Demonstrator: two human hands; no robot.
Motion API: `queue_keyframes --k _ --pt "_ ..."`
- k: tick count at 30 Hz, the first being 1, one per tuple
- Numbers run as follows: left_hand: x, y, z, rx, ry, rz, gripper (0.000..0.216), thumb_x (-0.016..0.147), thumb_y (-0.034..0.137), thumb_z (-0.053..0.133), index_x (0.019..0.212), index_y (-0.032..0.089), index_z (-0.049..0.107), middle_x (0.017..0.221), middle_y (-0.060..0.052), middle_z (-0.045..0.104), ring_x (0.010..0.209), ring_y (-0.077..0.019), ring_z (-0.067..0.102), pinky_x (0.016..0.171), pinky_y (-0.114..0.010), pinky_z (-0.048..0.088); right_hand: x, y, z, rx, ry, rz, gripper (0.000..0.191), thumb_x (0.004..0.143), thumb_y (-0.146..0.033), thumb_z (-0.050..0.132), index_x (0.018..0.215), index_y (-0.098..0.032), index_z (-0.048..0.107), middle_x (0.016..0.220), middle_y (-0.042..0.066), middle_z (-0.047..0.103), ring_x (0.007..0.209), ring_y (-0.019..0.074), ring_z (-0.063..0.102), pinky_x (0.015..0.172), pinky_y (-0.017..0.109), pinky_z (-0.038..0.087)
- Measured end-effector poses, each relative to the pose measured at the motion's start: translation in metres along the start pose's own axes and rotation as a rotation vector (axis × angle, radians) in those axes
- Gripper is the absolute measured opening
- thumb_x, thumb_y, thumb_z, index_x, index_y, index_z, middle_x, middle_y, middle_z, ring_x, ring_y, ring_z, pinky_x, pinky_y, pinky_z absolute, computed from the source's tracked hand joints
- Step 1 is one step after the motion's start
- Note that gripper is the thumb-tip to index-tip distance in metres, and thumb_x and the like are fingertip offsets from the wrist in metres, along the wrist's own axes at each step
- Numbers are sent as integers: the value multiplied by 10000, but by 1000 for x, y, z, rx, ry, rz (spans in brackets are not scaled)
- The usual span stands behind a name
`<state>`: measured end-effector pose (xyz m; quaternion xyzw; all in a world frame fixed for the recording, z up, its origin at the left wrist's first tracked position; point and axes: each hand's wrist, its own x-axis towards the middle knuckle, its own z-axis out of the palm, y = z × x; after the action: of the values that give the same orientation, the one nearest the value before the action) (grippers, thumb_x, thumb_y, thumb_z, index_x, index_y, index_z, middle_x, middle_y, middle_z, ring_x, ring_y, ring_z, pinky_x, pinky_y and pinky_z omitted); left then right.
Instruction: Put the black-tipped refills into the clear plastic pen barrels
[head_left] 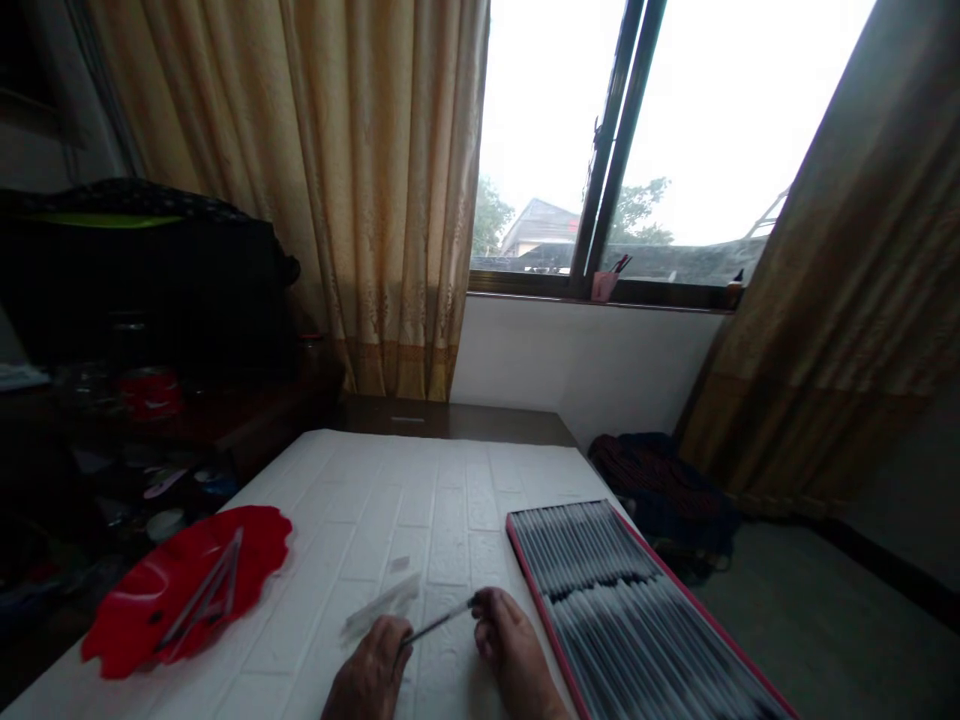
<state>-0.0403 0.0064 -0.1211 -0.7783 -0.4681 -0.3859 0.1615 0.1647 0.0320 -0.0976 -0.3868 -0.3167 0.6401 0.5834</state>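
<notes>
Both my hands sit at the near edge of a white brick-patterned table top [390,500]. My left hand [371,675] and my right hand [510,650] pinch the two ends of one thin grey pen [439,622], held slanted between them. A clear plastic sleeve [381,604] lies on the table just beyond my left hand. To the right of my right hand stands a red-edged tray [525,560] packed with several grey pens in rows.
A wavy red plate [255,540] with a few pens on it lies at the left of the table. Dark cluttered furniture stands at the left. Curtains and a window are behind; a dark bundle of cloth [652,480] lies on the floor at right.
</notes>
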Motion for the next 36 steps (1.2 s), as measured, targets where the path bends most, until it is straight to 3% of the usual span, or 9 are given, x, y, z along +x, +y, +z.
queue_keyframes --k 3,11,17,25,29,36 --pt "1 2 -3 9 -1 19 317 982 367 244 968 244 535 800 -7 687 717 -123 704 637 -172 570 1 6 2 -99 24 -53 444 568 -564 775 668 -152 644 571 -25 574 407 41 410 374 157 222" --pt "6 5 -8 -4 -20 15 308 981 358 252 976 239 537 816 -7 691 749 -126 703 681 -180 569 0 13 1 -139 119 -101 362 554 -480 797 682 -155 703 454 -40 524 440 96 454 411 194 320" --pt "6 9 -12 -52 -38 -31 319 983 367 252 974 246 547 813 -1 692 750 -122 703 691 -176 568 -2 9 -2 -121 108 -99 344 529 -445 821 731 -172 765 541 0 608 522 124 499 477 220 390" --pt "1 4 -8 -29 -4 11 307 976 371 292 1012 242 568 884 1 717 815 -126 706 736 -193 573 -7 1 2 -125 166 -127 382 490 -426 845 756 -163 763 613 28 673 553 143 544 528 251 444" --pt "1 2 -9 -85 -41 2 291 968 380 322 1019 245 575 893 2 718 827 -123 705 756 -190 569 -9 2 0 -117 162 -145 366 489 -416 847 742 -166 763 719 66 721 649 184 592 588 280 477" --pt "-1 3 -9 -172 -99 -27 262 941 407 399 1108 271 548 960 4 715 879 -138 697 782 -211 569 -8 2 -1 -114 195 -166 370 505 -428 840 750 -164 755 722 60 714 645 186 590 587 291 486"
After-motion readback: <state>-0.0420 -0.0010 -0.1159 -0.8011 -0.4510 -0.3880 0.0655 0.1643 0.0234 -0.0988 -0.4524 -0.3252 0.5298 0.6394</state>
